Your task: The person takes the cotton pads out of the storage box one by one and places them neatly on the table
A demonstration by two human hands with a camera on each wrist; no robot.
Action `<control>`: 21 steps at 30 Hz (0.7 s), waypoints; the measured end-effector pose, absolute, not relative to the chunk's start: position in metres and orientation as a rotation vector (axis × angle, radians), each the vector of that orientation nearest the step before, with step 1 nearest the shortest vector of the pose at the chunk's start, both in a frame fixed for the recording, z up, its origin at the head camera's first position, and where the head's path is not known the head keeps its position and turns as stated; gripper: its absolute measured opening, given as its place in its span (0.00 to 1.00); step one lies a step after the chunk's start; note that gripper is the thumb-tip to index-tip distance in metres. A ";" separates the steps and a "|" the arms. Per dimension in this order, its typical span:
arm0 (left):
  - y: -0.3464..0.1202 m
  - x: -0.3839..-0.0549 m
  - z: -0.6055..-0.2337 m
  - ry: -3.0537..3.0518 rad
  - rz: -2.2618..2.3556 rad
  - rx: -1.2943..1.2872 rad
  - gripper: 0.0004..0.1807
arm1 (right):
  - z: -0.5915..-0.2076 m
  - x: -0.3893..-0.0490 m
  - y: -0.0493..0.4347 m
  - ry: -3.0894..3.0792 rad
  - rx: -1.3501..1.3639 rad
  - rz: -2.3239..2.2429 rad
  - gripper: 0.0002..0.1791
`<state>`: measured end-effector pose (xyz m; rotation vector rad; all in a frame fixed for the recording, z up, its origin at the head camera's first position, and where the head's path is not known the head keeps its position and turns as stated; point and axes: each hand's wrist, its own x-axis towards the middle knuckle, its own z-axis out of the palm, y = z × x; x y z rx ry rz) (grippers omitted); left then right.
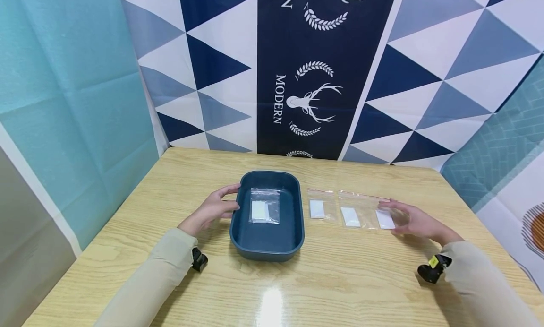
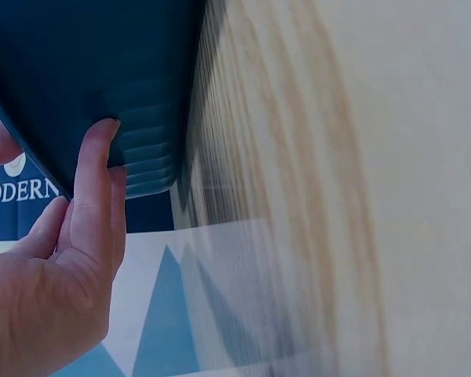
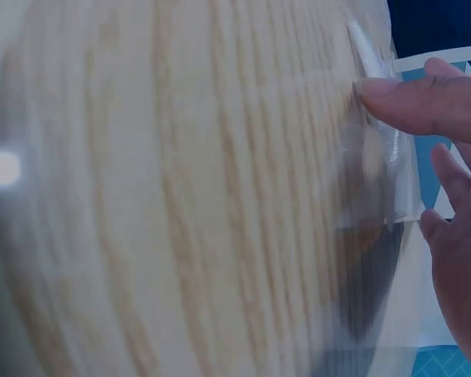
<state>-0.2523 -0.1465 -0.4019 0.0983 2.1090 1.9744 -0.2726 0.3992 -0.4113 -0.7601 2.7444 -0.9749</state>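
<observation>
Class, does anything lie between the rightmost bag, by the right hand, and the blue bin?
Yes. The middle bag and the left bag lie in between, and the raised wall of the blue bin faces them. Nothing visible separates the right hand from the rightmost bag.

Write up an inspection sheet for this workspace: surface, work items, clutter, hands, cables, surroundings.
Surface: wooden table, light grain, bright reflection near the front.
Work items: blue tray holding at least one clear bag with white contents; three clear bags lie in a row to its right, each with a white piece.
Clutter: nothing seen.
Hands: left hand touches the tray's left side; right hand touches the rightmost bag.
Cables: nothing seen.
Surroundings: patterned backdrop behind; teal cloth at left.
</observation>
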 end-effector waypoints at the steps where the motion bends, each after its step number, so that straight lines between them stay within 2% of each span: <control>1: -0.146 -0.252 -0.402 2.108 1.976 0.096 0.37 | -0.411 -0.272 0.399 2.739 -0.765 -0.983 0.39; 13: -0.145 -0.246 -0.394 2.090 1.962 0.125 0.37 | -0.411 -0.268 0.394 2.717 -0.640 -1.104 0.43; 21: -0.146 -0.250 -0.400 2.110 1.958 0.129 0.37 | -0.410 -0.265 0.378 2.714 -0.608 -1.188 0.40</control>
